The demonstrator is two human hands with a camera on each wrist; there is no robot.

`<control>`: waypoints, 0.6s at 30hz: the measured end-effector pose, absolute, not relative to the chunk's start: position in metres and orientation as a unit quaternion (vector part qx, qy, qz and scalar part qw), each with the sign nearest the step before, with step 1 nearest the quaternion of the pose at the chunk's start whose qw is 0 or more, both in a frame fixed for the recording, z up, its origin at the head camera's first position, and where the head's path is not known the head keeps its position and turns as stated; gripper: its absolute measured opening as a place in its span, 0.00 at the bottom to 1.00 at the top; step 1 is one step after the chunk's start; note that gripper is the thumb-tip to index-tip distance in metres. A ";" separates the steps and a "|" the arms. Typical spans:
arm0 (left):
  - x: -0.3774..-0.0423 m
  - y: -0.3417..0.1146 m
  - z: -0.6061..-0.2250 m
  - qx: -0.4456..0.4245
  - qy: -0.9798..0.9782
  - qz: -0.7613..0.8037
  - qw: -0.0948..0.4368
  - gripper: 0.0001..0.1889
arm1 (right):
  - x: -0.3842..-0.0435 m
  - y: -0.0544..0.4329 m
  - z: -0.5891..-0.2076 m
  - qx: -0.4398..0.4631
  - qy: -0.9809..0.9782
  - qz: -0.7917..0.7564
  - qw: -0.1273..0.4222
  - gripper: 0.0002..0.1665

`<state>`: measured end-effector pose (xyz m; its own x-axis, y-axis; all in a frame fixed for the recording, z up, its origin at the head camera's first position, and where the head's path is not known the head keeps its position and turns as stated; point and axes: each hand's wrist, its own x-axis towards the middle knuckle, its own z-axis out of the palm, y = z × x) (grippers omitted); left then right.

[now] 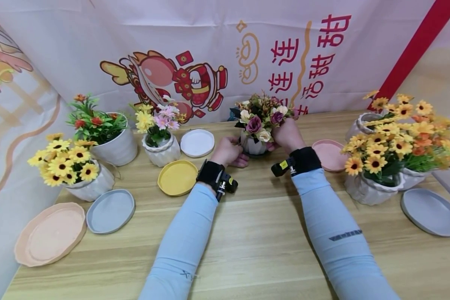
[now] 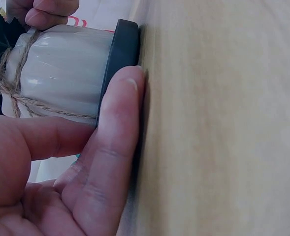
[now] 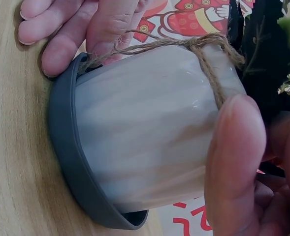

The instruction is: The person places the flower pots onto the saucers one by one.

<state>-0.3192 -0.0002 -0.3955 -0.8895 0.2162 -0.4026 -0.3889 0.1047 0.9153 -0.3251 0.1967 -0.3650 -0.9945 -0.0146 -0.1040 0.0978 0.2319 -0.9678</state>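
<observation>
At the back middle of the table stands a white flower pot (image 1: pixel 252 144) with purple and cream flowers (image 1: pixel 260 118). A dark grey saucer (image 3: pixel 68 147) lies under it, and twine is tied round the pot's upper part. The pot looks slightly tilted in the saucer in the right wrist view. My right hand (image 1: pixel 288 135) grips the pot near its upper rim, thumb on the side. At the pot's left foot my left hand (image 1: pixel 228 152) pinches the saucer's edge, its thumb at the rim and its other fingers low by the tabletop.
White, yellow and pink saucers (image 1: pixel 197 143) (image 1: pixel 177 178) (image 1: pixel 328 155) lie near the hands. Several potted flowers (image 1: pixel 161 152) stand left, and yellow-flower pots (image 1: pixel 373 189) stand right. Blue-grey saucers (image 1: pixel 110 211) (image 1: pixel 432 211) and a peach tray (image 1: pixel 50 234) lie toward the sides. A printed cloth (image 1: pixel 195 37) hangs behind.
</observation>
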 end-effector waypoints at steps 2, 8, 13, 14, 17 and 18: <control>-0.319 0.000 -0.396 -0.062 0.708 0.666 0.226 0.28 | -0.325 0.197 -0.364 0.029 0.782 -0.621 0.048 0.19; -0.321 0.000 -0.397 -0.059 0.702 0.671 0.233 0.28 | -0.322 0.198 -0.361 0.028 0.786 -0.615 0.064 0.22; -0.323 0.000 -0.398 -0.060 0.695 0.676 0.236 0.28 | -0.321 0.199 -0.360 0.021 0.792 -0.606 0.071 0.22; -0.322 0.000 -0.398 -0.060 0.695 0.677 0.235 0.29 | -0.321 0.199 -0.360 0.020 0.793 -0.605 0.072 0.22; -0.321 0.000 -0.398 -0.061 0.695 0.678 0.231 0.29 | -0.322 0.201 -0.361 0.017 0.790 -0.608 0.078 0.22; -0.321 0.000 -0.398 -0.061 0.694 0.679 0.231 0.29 | -0.322 0.202 -0.361 0.013 0.788 -0.610 0.081 0.22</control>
